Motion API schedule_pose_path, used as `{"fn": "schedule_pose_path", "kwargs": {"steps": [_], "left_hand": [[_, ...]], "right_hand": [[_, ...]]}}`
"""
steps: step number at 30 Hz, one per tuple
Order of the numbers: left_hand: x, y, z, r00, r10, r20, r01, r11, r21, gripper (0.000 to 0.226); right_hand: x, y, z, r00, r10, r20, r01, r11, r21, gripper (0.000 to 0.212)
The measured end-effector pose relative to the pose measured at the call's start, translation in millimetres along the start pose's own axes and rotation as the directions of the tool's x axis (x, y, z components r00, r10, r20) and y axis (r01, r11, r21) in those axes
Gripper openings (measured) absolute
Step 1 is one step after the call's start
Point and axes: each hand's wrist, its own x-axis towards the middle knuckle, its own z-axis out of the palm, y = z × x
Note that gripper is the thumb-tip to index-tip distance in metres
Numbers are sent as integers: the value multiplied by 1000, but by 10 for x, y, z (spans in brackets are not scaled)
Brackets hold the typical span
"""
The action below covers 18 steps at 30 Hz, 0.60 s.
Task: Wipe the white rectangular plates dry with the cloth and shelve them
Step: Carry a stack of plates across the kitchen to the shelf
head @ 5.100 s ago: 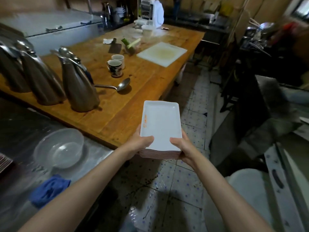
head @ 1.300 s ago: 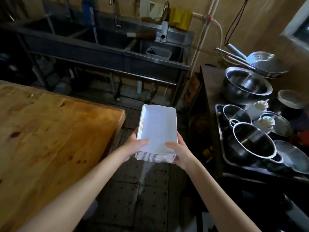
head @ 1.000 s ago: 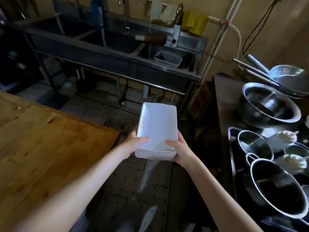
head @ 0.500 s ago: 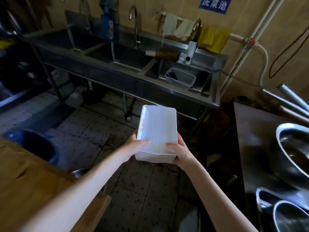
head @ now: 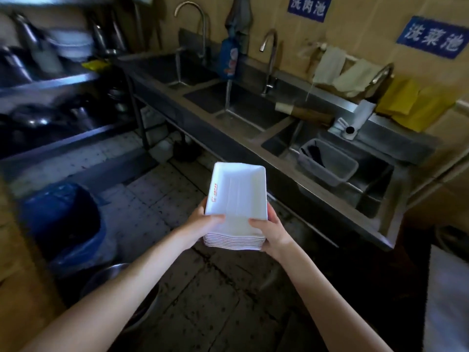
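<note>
A stack of white rectangular plates (head: 237, 199) is held in mid-air at the centre of the view, above the tiled floor (head: 215, 288), long side pointing away from the person. The top plate carries a small orange mark along its left rim, and the stacked edges show as thin dark lines at the near end.

The left hand (head: 200, 224) grips the near left corner of the stack: its thumb lies flat across the top plate, and its fingers are curled underneath (mostly hidden by the plates). The right hand (head: 272, 231) mirrors this on the near right corner, thumb on top, fingers wrapped round the side and bottom.

From 11 to 3 o'clock runs a steel sink unit (head: 253, 138) with three basins. A gooseneck tap (head: 195, 19) stands at 12 o'clock and a second tap (head: 269, 54) just right of it. A grey plastic tub (head: 330, 161) sits in the right basin at 2 o'clock. Pale cloths (head: 340, 69) and yellow cloths (head: 411, 105) hang over the back edge at 1 to 2 o'clock, under two blue wall signs (head: 431, 38).

At 9 o'clock a bin with a blue liner (head: 63, 219) stands on the floor. Above it, at 10 o'clock, steel shelves (head: 50, 82) hold blurred metal ware. A metal bowl (head: 106, 278) shows at 7 o'clock, partly behind the left forearm.
</note>
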Motion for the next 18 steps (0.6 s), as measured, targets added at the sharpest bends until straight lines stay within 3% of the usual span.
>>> {"fn": "schedule_pose_path", "kwargs": {"steps": [3,7,12,18], "left_hand": [[183,98,-35,998,15,-64,-19,998,-66,48],[406,230,-242,994,30,-108,-43,992,-120,57],[777,365,-678,989,55,-139,-81,978,-191,66],[1282,627,-1303,982,100,-163,-134,968,-212,72]], "right_hand": [[353,-131,-9,997,77,21,-76,996,-40,87],[845,-255,119,986,163,28,-160,983,-94,87],[1569,-274,436,972,228,61,-216,963,-163,92],[2388,-356,941,958,256,130,-226,952,-204,83]]}}
